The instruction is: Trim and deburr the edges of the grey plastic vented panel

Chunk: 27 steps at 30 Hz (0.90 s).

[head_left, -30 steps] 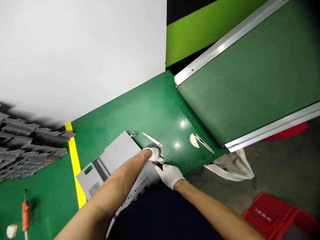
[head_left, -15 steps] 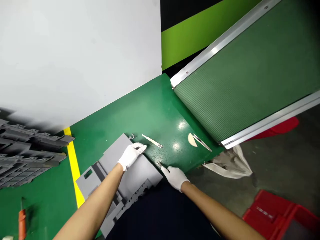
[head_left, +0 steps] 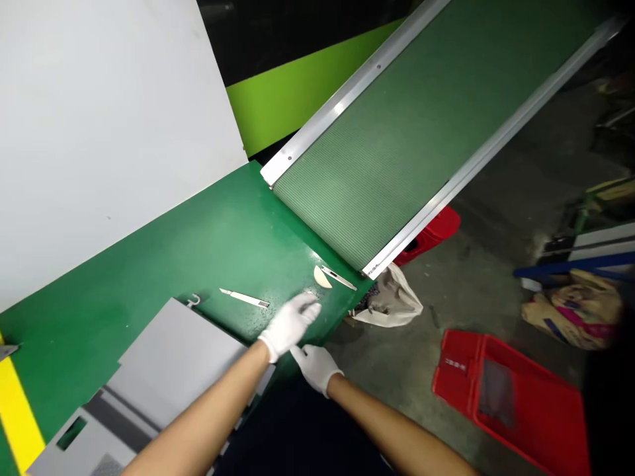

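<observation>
Head view shows the open left hand (head_left: 290, 324) reaching lower-centre toward blades (head_left: 245, 298), risking a cut, while the right hand (head_left: 315, 365), grip unclear, rests at the table (head_left: 198, 244) edge.

Both hands wore thin white gloves that ended at the wrists: the left hand (head_left: 290, 322) and the right hand (head_left: 315, 365) alike. The forearms were bare, with no sleeves showing. Dark clothing covered the body below the arms.

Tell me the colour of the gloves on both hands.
White, on the left hand and the right hand, clearest in the head view.
</observation>
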Each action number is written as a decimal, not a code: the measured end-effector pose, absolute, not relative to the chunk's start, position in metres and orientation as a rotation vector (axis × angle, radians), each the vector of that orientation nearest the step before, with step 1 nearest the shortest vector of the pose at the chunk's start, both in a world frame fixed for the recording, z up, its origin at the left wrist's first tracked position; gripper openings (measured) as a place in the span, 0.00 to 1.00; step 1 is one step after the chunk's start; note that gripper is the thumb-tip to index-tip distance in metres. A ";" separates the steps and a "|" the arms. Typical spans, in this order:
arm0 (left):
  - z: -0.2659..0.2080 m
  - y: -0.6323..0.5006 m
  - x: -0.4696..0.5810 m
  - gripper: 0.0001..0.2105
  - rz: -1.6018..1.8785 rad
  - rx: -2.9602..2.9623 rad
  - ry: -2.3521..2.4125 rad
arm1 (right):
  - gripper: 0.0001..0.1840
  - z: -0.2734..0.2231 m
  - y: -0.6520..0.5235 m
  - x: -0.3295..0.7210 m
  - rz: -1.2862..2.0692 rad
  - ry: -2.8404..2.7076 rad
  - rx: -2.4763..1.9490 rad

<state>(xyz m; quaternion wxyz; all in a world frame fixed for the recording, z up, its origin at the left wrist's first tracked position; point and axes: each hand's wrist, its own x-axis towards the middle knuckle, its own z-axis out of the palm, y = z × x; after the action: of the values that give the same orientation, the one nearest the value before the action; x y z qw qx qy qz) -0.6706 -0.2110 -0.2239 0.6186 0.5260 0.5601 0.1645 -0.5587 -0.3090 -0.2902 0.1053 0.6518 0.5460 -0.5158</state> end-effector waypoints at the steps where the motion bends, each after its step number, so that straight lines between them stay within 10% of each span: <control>1: -0.224 -0.209 -0.701 0.24 0.405 1.229 1.400 | 0.37 -0.291 -0.308 -0.560 -1.543 1.624 1.929; 10: -0.247 -0.268 -0.935 0.20 0.479 0.979 2.504 | 0.41 -0.294 -0.262 -0.625 -1.585 1.898 1.649; 27: -0.297 -0.273 -0.954 0.25 0.287 1.059 2.626 | 0.40 -0.298 -0.192 -0.777 -1.261 2.092 1.346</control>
<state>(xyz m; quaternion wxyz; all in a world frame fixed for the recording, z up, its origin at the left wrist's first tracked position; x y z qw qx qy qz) -0.9541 -0.2732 -0.2965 0.1474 0.3680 0.9126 0.0996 -0.7772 -0.1918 -0.2982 0.1753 0.4753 0.7385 -0.4450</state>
